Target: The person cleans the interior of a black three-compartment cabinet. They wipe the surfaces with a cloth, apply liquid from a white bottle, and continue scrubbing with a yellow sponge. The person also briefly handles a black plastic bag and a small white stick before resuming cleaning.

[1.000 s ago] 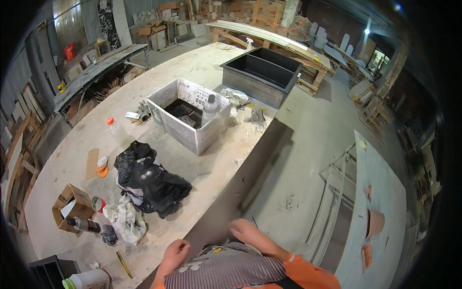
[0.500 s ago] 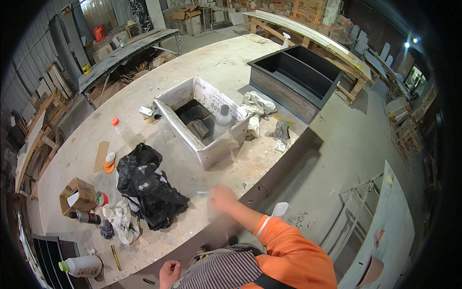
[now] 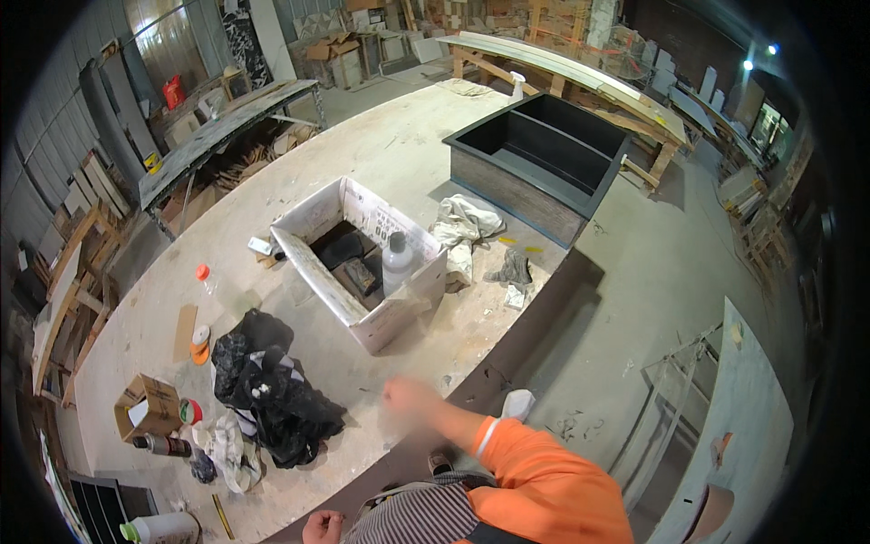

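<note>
My right hand (image 3: 413, 407) is smeared by motion over the near part of the big pale table (image 3: 381, 118). Its fingers look closed, and a thin faint sliver shows at their tips; what it is I cannot make out. Left of it lies a crumpled black plastic bag (image 3: 288, 408). My left hand (image 3: 323, 527) is low at the bottom edge beside my striped front, fingers curled; the palm side is hidden. Beyond the right hand stands an open white box (image 3: 373, 334) with a clear bottle (image 3: 397, 263) and dark pieces inside.
A black two-part basin (image 3: 517, 186) stands far right, with crumpled cloths (image 3: 464, 227) and a grey glove (image 3: 510, 267) before it. At left are an orange-capped bottle (image 3: 210, 279), small carton (image 3: 148, 408), spray can (image 3: 163, 444), white rag (image 3: 228, 449) and green-capped jug (image 3: 161, 529).
The view has shifted, so the table's things sit a little lower and more to the left. My right hand stays over the near table, now more blurred; the pale strip at its fingers shows less.
</note>
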A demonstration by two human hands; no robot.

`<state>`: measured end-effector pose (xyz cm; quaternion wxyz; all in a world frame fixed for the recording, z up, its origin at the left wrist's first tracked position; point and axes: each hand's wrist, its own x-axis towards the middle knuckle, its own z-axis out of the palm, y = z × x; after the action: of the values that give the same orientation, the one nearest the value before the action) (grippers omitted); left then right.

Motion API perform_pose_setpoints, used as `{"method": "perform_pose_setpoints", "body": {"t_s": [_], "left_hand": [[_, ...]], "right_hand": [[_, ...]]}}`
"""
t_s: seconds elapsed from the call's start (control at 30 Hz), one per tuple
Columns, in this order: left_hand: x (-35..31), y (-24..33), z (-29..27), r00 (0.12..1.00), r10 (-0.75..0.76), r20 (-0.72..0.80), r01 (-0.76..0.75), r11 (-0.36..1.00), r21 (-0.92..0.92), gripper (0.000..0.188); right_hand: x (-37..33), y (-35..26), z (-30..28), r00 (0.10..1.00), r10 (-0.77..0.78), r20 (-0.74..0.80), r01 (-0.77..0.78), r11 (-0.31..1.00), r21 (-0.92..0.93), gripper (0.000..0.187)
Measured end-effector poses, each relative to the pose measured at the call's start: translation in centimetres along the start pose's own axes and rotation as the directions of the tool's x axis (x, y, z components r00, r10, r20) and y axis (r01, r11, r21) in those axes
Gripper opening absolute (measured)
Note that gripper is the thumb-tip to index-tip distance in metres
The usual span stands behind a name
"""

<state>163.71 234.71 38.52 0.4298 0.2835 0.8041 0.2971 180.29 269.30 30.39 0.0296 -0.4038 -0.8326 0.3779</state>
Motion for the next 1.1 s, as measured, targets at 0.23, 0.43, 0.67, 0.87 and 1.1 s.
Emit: {"method": "perform_pose_setpoints", "body": {"t_s": [0.23, 0.43, 0.67, 0.87, 1.1], "left_hand": [[2.1, 6.1, -0.2, 0.990, 0.024, -0.141, -0.051, 0.980, -0.192, 0.023], [3.7, 11.5, -0.5, 0.979, 0.174, -0.102, -0.200, 0.766, -0.612, 0.021], [3.3, 12.5, 0.4, 0.996, 0.071, -0.044, -0.080, 0.648, -0.757, 0.020], [1.7, 8.8, 1.1, 0.984, -0.040, -0.172, -0.072, 0.798, -0.598, 0.012], [-3.0, 2.5, -0.2, 0.917, -0.259, -0.302, -0.039, 0.696, -0.717, 0.014]], "right_hand": [[-5.6, -6.7, -0.6, 0.982, -0.187, 0.000, 0.140, 0.737, 0.661, 0.020], [-8.9, -10.7, -2.8, 0.979, -0.202, -0.010, 0.074, 0.313, 0.947, 0.013], [-9.7, -13.3, -2.4, 0.966, -0.246, 0.076, 0.016, 0.352, 0.936, 0.015], [-9.4, -14.5, 1.2, 0.885, -0.383, 0.266, -0.041, 0.504, 0.863, 0.016], [-10.4, -17.3, 5.9, 0.730, -0.534, 0.427, 0.102, 0.703, 0.704, 0.019]]}}
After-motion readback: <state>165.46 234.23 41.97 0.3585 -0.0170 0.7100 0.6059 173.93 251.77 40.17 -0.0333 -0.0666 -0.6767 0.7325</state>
